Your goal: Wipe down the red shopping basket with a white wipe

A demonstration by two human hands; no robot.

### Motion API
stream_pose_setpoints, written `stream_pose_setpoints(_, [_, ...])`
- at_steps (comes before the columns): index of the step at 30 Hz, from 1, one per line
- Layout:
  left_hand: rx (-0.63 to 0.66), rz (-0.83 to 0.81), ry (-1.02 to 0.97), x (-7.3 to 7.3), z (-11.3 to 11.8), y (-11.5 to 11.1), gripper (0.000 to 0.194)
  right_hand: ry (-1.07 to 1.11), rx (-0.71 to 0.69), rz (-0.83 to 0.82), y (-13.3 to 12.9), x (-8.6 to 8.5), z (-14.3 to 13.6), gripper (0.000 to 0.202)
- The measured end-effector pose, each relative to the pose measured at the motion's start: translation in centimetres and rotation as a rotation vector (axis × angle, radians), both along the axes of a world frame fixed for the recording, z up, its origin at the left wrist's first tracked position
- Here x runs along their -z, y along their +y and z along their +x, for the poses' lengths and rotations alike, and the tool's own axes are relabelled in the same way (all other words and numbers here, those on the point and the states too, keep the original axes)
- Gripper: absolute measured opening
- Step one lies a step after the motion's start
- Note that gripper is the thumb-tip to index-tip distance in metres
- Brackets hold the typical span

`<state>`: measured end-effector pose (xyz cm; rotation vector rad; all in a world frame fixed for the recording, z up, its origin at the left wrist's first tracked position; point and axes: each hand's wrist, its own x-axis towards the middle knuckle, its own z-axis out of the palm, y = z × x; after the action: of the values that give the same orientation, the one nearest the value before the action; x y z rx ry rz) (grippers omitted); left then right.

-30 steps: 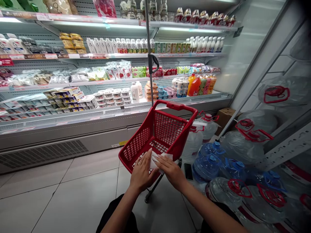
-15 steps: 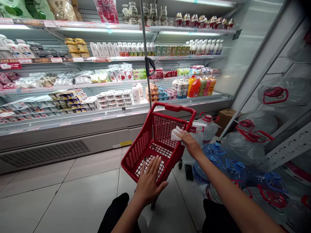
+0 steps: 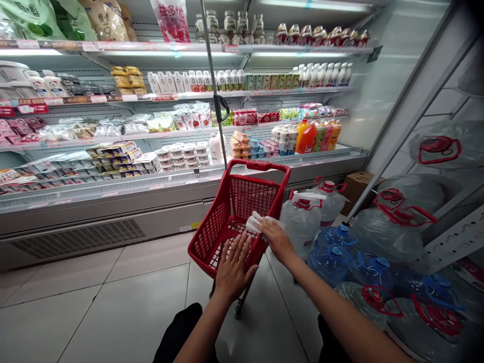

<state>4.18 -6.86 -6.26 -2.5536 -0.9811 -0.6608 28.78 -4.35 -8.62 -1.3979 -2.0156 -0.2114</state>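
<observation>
A red plastic shopping cart (image 3: pixel 210 236) with latticed walls and a raised handle stands in front of me, tilted toward me. My right hand (image 3: pixel 279 241) presses a crumpled white wipe (image 3: pixel 253 223) against the cart's right side rim, with its fingers laid over the cloth. My left hand (image 3: pixel 233 269) is at the near end of the basket, its fingers stretched out and apart, holding nothing. Whether its palm touches the near rim is hidden. Through the lattice floor of the basket, pale tiles show.
Behind the cart runs a refrigerated display case (image 3: pixel 151 217) with dairy packs and drinks. Large water jugs (image 3: pixel 333 262) crowd the right side beside a metal rack (image 3: pixel 454 232). A cardboard box (image 3: pixel 353 189) sits behind them. A thin upright pole (image 3: pixel 212 55) rises behind the cart.
My right hand has slid with the wipe down the right rim toward me and to the left. The cart's handle end has shifted left. My left hand stays at the near end.
</observation>
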Motion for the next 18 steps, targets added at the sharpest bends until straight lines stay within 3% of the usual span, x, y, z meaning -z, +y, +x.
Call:
stream_pose_setpoints(3, [0.034,0.003,-0.006,0.1,1.4,0.1,0.085,-0.058,-0.048,0.022,-2.6,0.9,-2.3,0.065])
stream_pose_setpoints(6, [0.107,-0.002,0.028,0.0,1.4,0.8,0.088,-0.138,-0.102,0.023,-3.8,0.4,-2.1,0.064])
stream_pose_setpoints(12, [0.162,-0.04,0.106,-1.0,-4.1,4.9,0.106,-0.169,-0.036,-0.051,-1.6,-1.9,2.1,0.067])
stream_pose_setpoints(15, [0.167,-0.041,0.136,-1.2,-6.0,6.9,0.107,-0.102,0.021,-0.048,-1.3,-1.3,2.5,0.065])
stream_pose_setpoints(18, [0.15,-0.048,0.125,-0.7,-5.4,7.5,0.107,-0.063,0.01,-0.017,-3.2,0.2,1.7,0.066])
